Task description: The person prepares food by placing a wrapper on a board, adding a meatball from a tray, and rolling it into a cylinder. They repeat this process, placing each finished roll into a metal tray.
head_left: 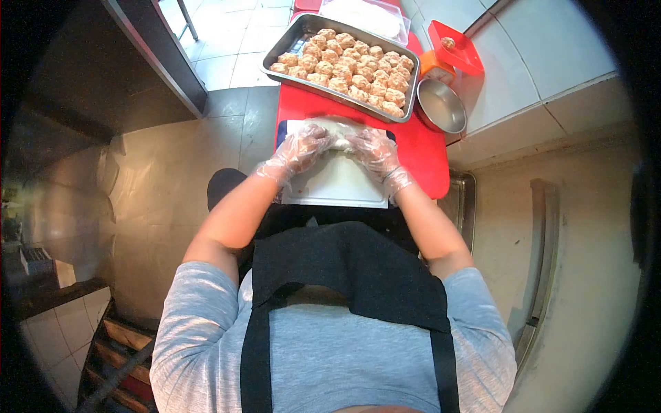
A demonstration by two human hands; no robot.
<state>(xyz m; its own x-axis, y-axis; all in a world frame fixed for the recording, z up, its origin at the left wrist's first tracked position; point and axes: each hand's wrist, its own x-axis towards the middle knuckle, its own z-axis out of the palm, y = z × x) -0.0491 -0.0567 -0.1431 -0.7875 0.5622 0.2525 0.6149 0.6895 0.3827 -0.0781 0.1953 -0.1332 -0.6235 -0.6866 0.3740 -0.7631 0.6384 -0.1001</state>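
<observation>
Both of my hands wear clear plastic gloves and meet over the far half of a white cutting board. Between them is a pale, whitish mass, partly covered by the fingers. My left hand has its fingers curled on the left side of this mass. From the right, my right hand presses and grips the same mass with bent fingers. Just beyond the board, a metal tray holds several rows of lumpy, light-brown balls.
A red table lies under the board and tray. To the right of the tray are a round metal bowl and an orange scale carrying a red container. A translucent container stands behind the tray; a tiled wall runs along the right.
</observation>
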